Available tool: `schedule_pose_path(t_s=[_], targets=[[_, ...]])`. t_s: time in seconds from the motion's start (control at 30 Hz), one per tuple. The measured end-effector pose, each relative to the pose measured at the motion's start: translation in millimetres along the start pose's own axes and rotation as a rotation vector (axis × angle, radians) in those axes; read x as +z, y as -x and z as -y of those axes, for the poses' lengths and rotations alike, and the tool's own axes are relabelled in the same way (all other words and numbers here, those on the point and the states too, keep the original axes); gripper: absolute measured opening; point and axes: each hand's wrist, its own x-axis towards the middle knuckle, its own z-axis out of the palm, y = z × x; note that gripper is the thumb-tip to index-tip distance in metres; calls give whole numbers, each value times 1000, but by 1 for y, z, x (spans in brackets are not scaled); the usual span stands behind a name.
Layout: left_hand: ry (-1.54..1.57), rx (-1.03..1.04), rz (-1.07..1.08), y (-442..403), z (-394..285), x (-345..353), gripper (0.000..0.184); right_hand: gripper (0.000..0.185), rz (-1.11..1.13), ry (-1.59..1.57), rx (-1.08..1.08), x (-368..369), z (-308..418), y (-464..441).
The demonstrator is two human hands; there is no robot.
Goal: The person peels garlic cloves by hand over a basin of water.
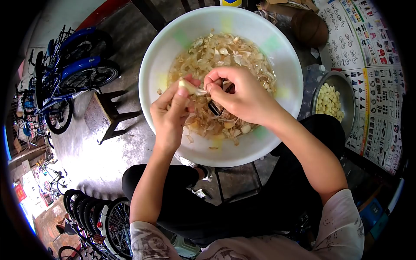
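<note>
A pale garlic clove (187, 86) is pinched between the thumb and fingers of my left hand (171, 110), above the left part of a large white basin (221, 156). My right hand (238, 93) is closed, its thumb and forefinger pinching a thin whitish strip of skin (201, 92) that runs to the clove. Under my right hand a dark-framed tool (215, 108) shows in part; most of it is hidden. Wet garlic skins and some cloves (229, 54) fill the middle of the basin.
To the right, a metal bowl (352, 104) holds peeled cloves (329, 102), beside a printed sheet (377, 82). A wooden stool (102, 113) stands on the floor at the left, near blue bicycles (80, 69). More bicycle wheels (119, 225) are at the lower left.
</note>
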Motion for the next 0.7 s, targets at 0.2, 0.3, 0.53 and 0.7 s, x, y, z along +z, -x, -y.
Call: schedule_pose_path(t_s=[0.2,0.3,0.53,0.7], targets=[[445,-179,25,-7,10,-6,37,16,212,103,114,-12,0,0],[364,-184,50,-7,15,-4,37,16,126,399,59,-14,5,2],[89,-92,-33,1,26,11,32,16,-47,354,-17,0,-3,3],[3,6,-91,6,25,16,28,17,-161,-66,-10,15,-25,1]])
